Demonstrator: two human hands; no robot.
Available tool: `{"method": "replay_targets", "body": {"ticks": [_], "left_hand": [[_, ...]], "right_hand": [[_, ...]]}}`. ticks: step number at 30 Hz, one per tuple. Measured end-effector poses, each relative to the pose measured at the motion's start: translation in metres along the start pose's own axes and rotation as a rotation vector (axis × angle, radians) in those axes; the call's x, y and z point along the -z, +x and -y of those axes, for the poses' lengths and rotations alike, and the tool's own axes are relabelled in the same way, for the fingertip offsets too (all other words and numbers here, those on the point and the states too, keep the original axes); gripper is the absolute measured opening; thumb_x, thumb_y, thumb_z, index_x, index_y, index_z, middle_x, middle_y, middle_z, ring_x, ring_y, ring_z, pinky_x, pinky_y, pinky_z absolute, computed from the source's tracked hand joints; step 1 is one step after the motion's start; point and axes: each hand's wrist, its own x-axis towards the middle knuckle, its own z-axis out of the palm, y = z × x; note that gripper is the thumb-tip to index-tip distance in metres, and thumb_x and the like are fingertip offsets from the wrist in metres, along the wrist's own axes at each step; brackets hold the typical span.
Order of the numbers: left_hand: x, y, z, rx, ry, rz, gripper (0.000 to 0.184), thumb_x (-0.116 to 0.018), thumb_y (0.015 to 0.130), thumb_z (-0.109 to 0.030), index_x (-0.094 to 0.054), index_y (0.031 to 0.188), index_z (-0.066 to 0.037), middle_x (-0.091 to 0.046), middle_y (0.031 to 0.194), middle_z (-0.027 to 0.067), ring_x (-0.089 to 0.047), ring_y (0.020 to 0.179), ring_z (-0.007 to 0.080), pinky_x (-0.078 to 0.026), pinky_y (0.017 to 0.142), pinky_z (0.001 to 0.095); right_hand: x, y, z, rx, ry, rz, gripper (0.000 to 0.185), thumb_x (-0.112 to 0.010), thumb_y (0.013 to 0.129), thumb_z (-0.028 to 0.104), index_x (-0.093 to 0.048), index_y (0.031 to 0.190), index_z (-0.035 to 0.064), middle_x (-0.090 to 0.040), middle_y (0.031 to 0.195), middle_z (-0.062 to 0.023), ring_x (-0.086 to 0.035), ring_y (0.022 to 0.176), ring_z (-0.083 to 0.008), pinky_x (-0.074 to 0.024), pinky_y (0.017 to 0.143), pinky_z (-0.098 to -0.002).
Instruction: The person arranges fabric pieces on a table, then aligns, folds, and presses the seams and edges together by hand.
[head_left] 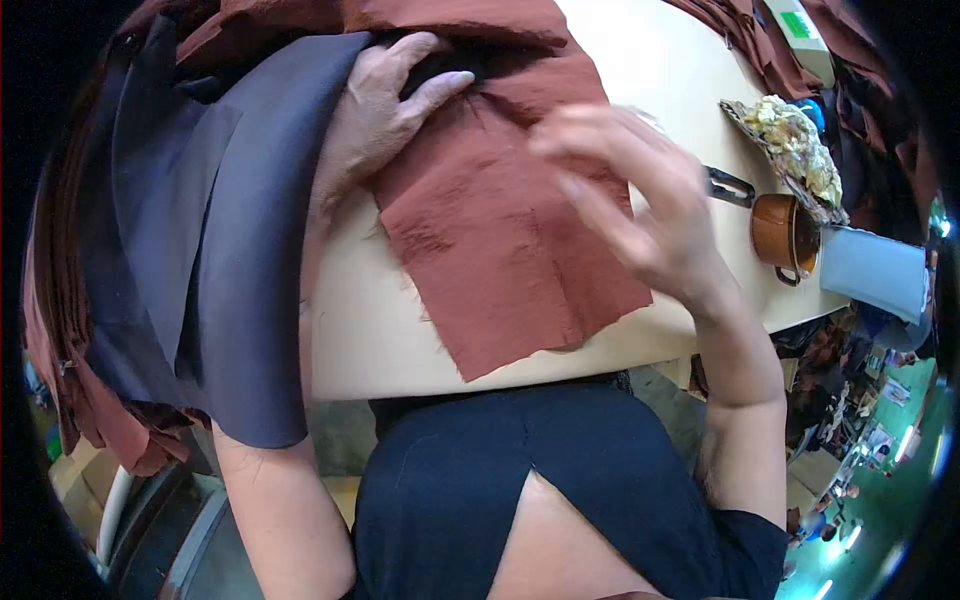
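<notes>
A rust-red piece of cloth (500,230) with frayed edges lies on the pale table in front of me. My left hand (385,110) rests at its upper left part, with thumb and index finger apart and the other fingers partly hidden. A dark, smooth sheet (255,240), like leather or coated fabric, drapes over my left forearm. Above the cloth's right side is my right hand (635,195), blurred by motion, its thumb and curved fingers apart and nothing visible between them.
Right of the cloth are a black looped handle (730,187), a brown pot (775,230), a crusted cream-coloured lump (805,150) and a light blue box-like object (875,272). More rust-red cloth (460,20) is bunched at the back. Layered cloth hangs at the table's left side.
</notes>
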Motion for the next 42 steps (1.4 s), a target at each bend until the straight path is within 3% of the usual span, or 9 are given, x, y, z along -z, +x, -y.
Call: {"method": "replay_targets", "body": {"ticks": [6,9,12,15,19,25,31,32,42], "left_hand": [[-0.017,0.006,0.01,-0.017,-0.168,-0.02,0.018,-0.062,0.08,-0.009,-0.06,0.096,0.0,-0.064,0.086,0.0166,-0.059,0.081,0.0302,-0.046,0.076,0.0371],[-0.019,0.007,0.007,-0.046,-0.065,-0.054,0.017,-0.06,0.082,-0.01,-0.059,0.095,0.001,-0.063,0.088,0.0177,-0.059,0.083,0.0308,-0.046,0.077,0.0368],[0.002,0.007,-0.012,0.171,0.103,0.105,0.017,-0.063,0.08,-0.009,-0.059,0.094,-0.002,-0.062,0.085,0.0179,-0.06,0.078,0.0299,-0.047,0.069,0.0355],[0.001,0.006,-0.013,0.114,0.016,0.005,0.012,-0.065,0.075,-0.009,-0.058,0.081,-0.002,-0.058,0.075,0.0207,-0.056,0.073,0.0367,-0.044,0.067,0.0408],[-0.003,0.005,-0.007,0.085,0.012,-0.011,0.012,-0.064,0.076,-0.009,-0.058,0.082,-0.001,-0.06,0.078,0.0195,-0.057,0.074,0.0355,-0.045,0.068,0.0401],[-0.003,0.006,-0.008,0.118,-0.044,0.026,0.011,-0.063,0.077,-0.007,-0.057,0.082,0.001,-0.06,0.079,0.0199,-0.057,0.076,0.0351,-0.044,0.069,0.0401],[0.003,0.006,-0.011,0.076,-0.03,0.021,0.011,-0.063,0.077,-0.006,-0.055,0.081,0.001,-0.059,0.078,0.0202,-0.056,0.076,0.0354,-0.044,0.069,0.0399],[0.002,0.005,-0.012,0.061,-0.015,0.003,0.011,-0.062,0.077,-0.007,-0.055,0.082,0.001,-0.059,0.078,0.0203,-0.056,0.076,0.0355,-0.044,0.069,0.0399],[0.0,0.002,-0.014,0.092,0.062,-0.037,0.012,-0.062,0.078,-0.007,-0.053,0.082,0.001,-0.058,0.078,0.0199,-0.056,0.075,0.0347,-0.043,0.068,0.0398]], "right_hand": [[-0.051,0.022,-0.044,-0.177,0.211,-0.18,0.018,-0.054,0.077,-0.003,-0.063,0.091,0.002,-0.063,0.083,-0.0128,-0.063,0.076,-0.0238,-0.0492,0.071,-0.0315],[-0.053,0.022,-0.048,-0.066,0.096,-0.132,0.023,-0.053,0.074,-0.005,-0.064,0.092,0.0036,-0.062,0.086,-0.0111,-0.06,0.081,-0.0266,-0.0474,0.075,-0.034],[-0.052,0.021,-0.048,-0.036,-0.043,-0.08,0.027,-0.052,0.075,-0.006,-0.065,0.097,0.0043,-0.06,0.09,-0.0097,-0.06,0.083,-0.0247,-0.0474,0.077,-0.0311],[-0.052,0.024,-0.044,-0.019,-0.165,-0.032,0.031,-0.052,0.075,-0.006,-0.065,0.1,0.0055,-0.058,0.092,-0.0095,-0.059,0.083,-0.0241,-0.0472,0.078,-0.0306],[-0.049,0.022,-0.043,-0.163,-0.039,0.046,0.033,-0.052,0.073,-0.006,-0.065,0.101,0.0063,-0.056,0.093,-0.0101,-0.056,0.086,-0.0255,-0.0455,0.081,-0.0332],[-0.052,0.024,-0.039,-0.003,-0.246,0.001,0.032,-0.052,0.071,-0.007,-0.066,0.097,0.0051,-0.056,0.096,-0.0108,-0.057,0.088,-0.0256,-0.0464,0.08,-0.0321],[-0.034,-0.011,-0.024,0.008,-0.065,0.081,0.031,-0.052,0.071,-0.009,-0.066,0.095,0.0049,-0.056,0.095,-0.0116,-0.058,0.089,-0.0269,-0.0469,0.081,-0.0327],[-0.03,-0.01,-0.021,-0.036,0.003,0.121,0.022,-0.052,0.073,-0.005,-0.065,0.09,0.0001,-0.056,0.094,-0.0136,-0.055,0.09,-0.0299,-0.0447,0.082,-0.0373],[-0.023,-0.033,-0.003,0.093,-0.082,0.202,0.023,-0.052,0.073,-0.004,-0.06,0.094,-0.0035,-0.053,0.095,-0.0155,-0.053,0.084,-0.0324,-0.0459,0.076,-0.0372]]}}
